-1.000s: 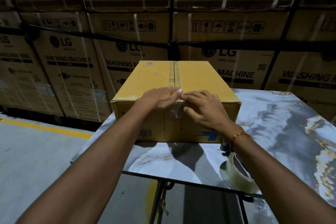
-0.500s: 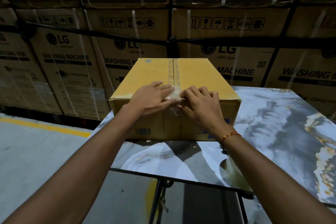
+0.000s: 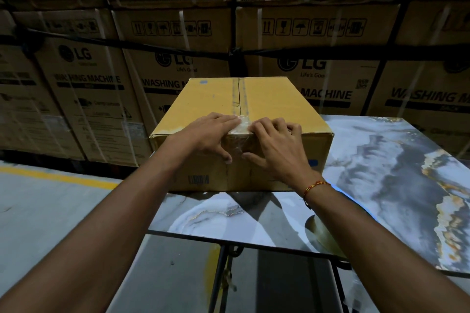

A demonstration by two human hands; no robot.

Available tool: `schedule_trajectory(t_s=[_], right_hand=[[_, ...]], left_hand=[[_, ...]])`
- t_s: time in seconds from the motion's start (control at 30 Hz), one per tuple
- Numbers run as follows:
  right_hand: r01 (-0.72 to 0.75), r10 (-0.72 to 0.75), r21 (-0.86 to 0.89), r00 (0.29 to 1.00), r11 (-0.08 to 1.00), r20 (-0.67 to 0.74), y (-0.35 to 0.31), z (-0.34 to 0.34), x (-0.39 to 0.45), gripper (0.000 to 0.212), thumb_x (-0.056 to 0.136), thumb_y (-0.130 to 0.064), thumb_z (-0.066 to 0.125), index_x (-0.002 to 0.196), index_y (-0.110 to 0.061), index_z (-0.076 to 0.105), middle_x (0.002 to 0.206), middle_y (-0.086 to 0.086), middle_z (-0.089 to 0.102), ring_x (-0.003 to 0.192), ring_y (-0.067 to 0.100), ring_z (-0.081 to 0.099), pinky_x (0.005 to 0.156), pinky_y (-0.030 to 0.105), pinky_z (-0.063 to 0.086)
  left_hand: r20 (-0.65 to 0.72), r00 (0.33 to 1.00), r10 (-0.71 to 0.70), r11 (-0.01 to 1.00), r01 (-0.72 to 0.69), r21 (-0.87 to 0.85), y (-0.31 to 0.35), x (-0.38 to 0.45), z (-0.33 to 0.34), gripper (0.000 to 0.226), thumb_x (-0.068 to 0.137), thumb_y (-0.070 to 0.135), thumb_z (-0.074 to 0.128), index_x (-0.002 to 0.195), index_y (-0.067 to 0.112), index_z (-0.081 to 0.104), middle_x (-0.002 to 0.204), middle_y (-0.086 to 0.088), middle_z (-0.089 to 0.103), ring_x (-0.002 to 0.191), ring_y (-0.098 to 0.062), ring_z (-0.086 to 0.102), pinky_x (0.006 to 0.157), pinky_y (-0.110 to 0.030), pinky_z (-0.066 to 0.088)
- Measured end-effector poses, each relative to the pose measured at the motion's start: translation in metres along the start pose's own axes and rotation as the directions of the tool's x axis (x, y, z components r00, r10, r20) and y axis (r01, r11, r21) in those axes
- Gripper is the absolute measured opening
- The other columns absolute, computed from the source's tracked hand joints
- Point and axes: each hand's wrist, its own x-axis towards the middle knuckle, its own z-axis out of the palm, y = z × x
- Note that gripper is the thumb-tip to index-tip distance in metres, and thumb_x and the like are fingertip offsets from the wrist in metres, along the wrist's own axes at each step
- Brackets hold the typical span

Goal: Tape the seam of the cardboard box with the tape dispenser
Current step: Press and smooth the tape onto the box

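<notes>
The box (image 3: 241, 132) stands at the surface's (image 3: 381, 173) far left corner, its top seam already taped. The tape end (image 3: 240, 132) is pressed over the near edge by the left hand (image 3: 207, 136) and right hand (image 3: 277, 151), both flat, grasping nothing. The tape roll (image 3: 321, 239) lies at the near edge; little seems left

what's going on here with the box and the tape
A person is pressing clear tape down over the near end of the seam of a cardboard box on a marble-patterned table. The left hand and right hand flank the seam, fingers flat on top. A tape roll lies near the table's front edge.
</notes>
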Motion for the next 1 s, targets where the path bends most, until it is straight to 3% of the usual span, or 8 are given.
schedule_trajectory(t_s=[0.1, 0.2, 0.3, 0.47, 0.73, 0.8, 0.87, 1.0], right_hand=[[0.014, -0.013, -0.017, 1.000, 1.000, 0.013, 0.000, 0.001, 0.000, 0.060, 0.085, -0.065, 0.058, 0.126, -0.022, 0.048, 0.128, 0.003, 0.053, 0.112, 0.028, 0.050, 0.086, 0.046, 0.037], [0.020, -0.019, -0.026, 1.000, 0.999, 0.019, -0.001, -0.001, 0.000, 0.062, 0.082, -0.059, 0.065, 0.128, -0.021, 0.047, 0.130, 0.005, 0.053, 0.113, 0.029, 0.050, 0.086, 0.046, 0.036], [0.019, -0.018, -0.020, 0.999, 1.000, 0.044, 0.000, -0.003, -0.001, 0.066, 0.079, -0.056, 0.070, 0.130, -0.023, 0.046, 0.132, 0.003, 0.052, 0.113, 0.029, 0.050, 0.087, 0.044, 0.034], [0.021, -0.025, 0.055, 0.997, 0.998, 0.071, 0.004, -0.008, 0.000, 0.058, 0.086, -0.053, 0.065, 0.133, -0.028, 0.043, 0.136, -0.002, 0.050, 0.118, 0.025, 0.046, 0.092, 0.042, 0.033], [0.000, -0.045, 0.250, 0.984, 0.968, 0.173, 0.018, -0.019, 0.005, 0.046, 0.096, -0.032, 0.058, 0.140, -0.033, 0.043, 0.144, -0.008, 0.047, 0.124, 0.021, 0.041, 0.098, 0.040, 0.029], [-0.041, -0.010, 0.310, 0.987, 0.950, 0.163, 0.016, -0.020, 0.006, 0.039, 0.098, -0.041, 0.053, 0.135, -0.032, 0.049, 0.139, -0.009, 0.052, 0.122, 0.020, 0.043, 0.096, 0.039, 0.030], [-0.088, 0.048, 0.338, 0.991, 0.937, 0.123, 0.010, -0.018, 0.008, 0.037, 0.098, -0.053, 0.049, 0.127, -0.032, 0.055, 0.130, -0.009, 0.057, 0.118, 0.018, 0.046, 0.092, 0.039, 0.031], [-0.127, 0.112, 0.343, 0.992, 0.931, 0.065, 0.002, -0.013, 0.009, 0.028, 0.099, -0.051, 0.049, 0.115, -0.032, 0.060, 0.119, -0.009, 0.061, 0.111, 0.019, 0.048, 0.086, 0.038, 0.030]], left_hand=[[-0.013, 1.000, -0.001, 1.000, 0.001, -0.010, -0.002, 0.000, 0.002, 0.103, 0.077, 0.064, 0.067, 0.158, 0.025, 0.015, 0.167, 0.004, 0.015, 0.150, -0.025, 0.017, 0.118, -0.047, 0.024], [-0.118, 0.993, -0.020, 1.000, 0.022, 0.019, 0.002, -0.003, 0.008, 0.098, 0.078, 0.078, 0.051, 0.156, 0.026, 0.021, 0.165, 0.004, 0.024, 0.147, -0.025, 0.026, 0.113, -0.048, 0.031], [-0.215, 0.976, -0.047, 0.997, 0.060, 0.055, 0.006, -0.006, 0.014, 0.093, 0.079, 0.075, 0.054, 0.154, 0.028, 0.027, 0.163, 0.005, 0.029, 0.144, -0.026, 0.030, 0.110, -0.049, 0.036], [-0.142, 0.990, -0.024, 0.999, 0.031, 0.045, 0.005, -0.001, 0.011, 0.096, 0.078, 0.070, 0.060, 0.155, 0.024, 0.025, 0.166, 0.001, 0.019, 0.147, -0.028, 0.022, 0.112, -0.055, 0.034], [0.013, 1.000, -0.002, 0.998, 0.003, -0.059, -0.002, 0.011, 0.000, 0.091, 0.079, 0.050, 0.074, 0.153, 0.022, 0.027, 0.166, -0.008, 0.013, 0.147, -0.036, 0.021, 0.114, -0.061, 0.029], [-0.034, 0.999, 0.011, 0.999, -0.012, -0.041, 0.000, 0.004, 0.003, 0.087, 0.084, 0.053, 0.067, 0.155, 0.023, 0.024, 0.167, -0.006, 0.013, 0.147, -0.034, 0.022, 0.114, -0.059, 0.030], [-0.159, 0.987, 0.039, 0.999, -0.038, 0.007, 0.001, -0.010, 0.010, 0.075, 0.094, 0.059, 0.046, 0.156, 0.025, 0.022, 0.165, -0.003, 0.021, 0.145, -0.029, 0.029, 0.112, -0.052, 0.036], [-0.351, 0.935, 0.047, 0.999, -0.040, 0.026, 0.006, -0.031, 0.018, 0.056, 0.102, 0.051, 0.026, 0.154, 0.030, 0.029, 0.158, 0.001, 0.040, 0.139, -0.022, 0.042, 0.104, -0.040, 0.042]])
